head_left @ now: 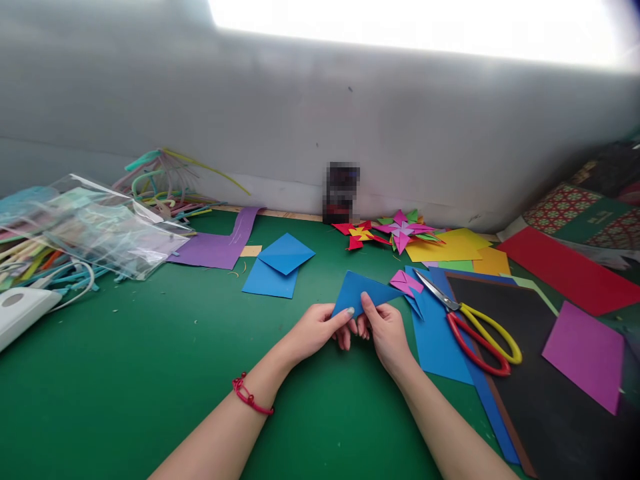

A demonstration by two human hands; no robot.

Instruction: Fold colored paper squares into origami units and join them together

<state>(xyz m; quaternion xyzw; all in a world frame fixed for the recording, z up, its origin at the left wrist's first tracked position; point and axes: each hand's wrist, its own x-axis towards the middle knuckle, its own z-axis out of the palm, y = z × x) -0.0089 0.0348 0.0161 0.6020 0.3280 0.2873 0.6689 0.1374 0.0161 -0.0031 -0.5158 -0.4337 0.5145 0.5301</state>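
Between my two hands is a folded piece of blue paper (357,288), roughly triangular, held a little above the green table (200,387). My left hand (325,328) pinches its lower left edge, thumb on top. With its thumb lying on the near edge, my right hand (385,325) grips the other side. The fingers beneath the paper are partly hidden. Just beyond my right hand lie a small folded pink paper piece (407,283) and a small folded blue piece (416,305). Two blue paper squares (287,253) overlap on the table to the left.
Scissors (467,320) with red and yellow handles lie on blue and black sheets (530,360) at right. Folded paper flowers (401,230) and yellow paper (445,247) sit by the wall. Purple paper (215,250), a clear plastic bag (145,247) and a white device (25,313) are left.
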